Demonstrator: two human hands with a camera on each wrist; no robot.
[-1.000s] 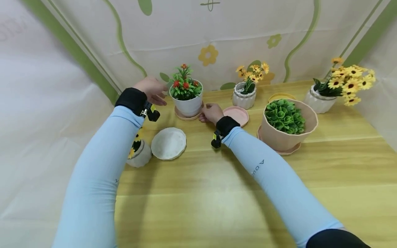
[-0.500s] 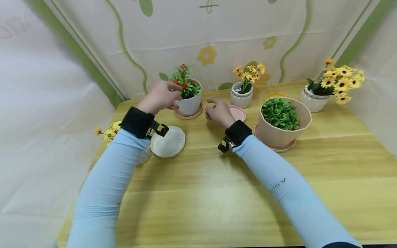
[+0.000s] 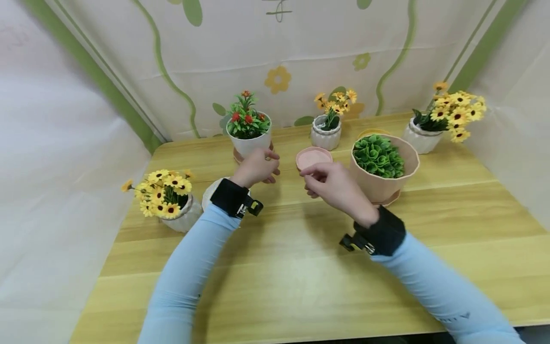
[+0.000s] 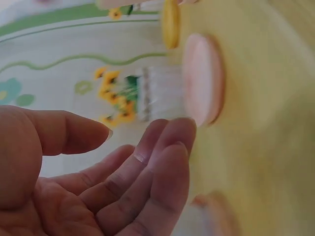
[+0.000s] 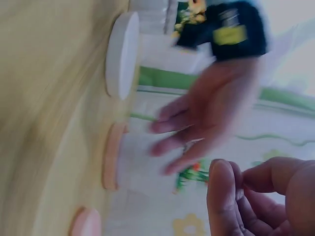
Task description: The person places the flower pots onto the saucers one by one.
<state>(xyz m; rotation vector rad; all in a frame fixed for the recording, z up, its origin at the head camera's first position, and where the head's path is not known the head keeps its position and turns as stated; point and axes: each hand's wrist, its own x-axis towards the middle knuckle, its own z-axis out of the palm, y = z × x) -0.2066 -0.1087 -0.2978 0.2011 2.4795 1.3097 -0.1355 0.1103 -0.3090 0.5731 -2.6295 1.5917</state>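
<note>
On a pale yellow wood-grain table (image 3: 275, 296), a large peach pot with a faceted rim (image 3: 376, 187) and bushy green foliage (image 3: 378, 156) is seated upright on a peach saucer (image 3: 391, 199). A smaller round white pot (image 3: 244, 145), planted with red flowers (image 3: 248, 119), is positioned upright at the rear. The left hand (image 3: 259, 167) is held before it, fingers relaxed and empty; the right hand (image 3: 333, 185) is raised, fingers loosely bent and empty. A flat white dish (image 3: 209, 191) is partly covered by the black left wristband (image 3: 229, 197). A round pink dish (image 3: 314, 158) is located just behind the right fingertips.
</note>
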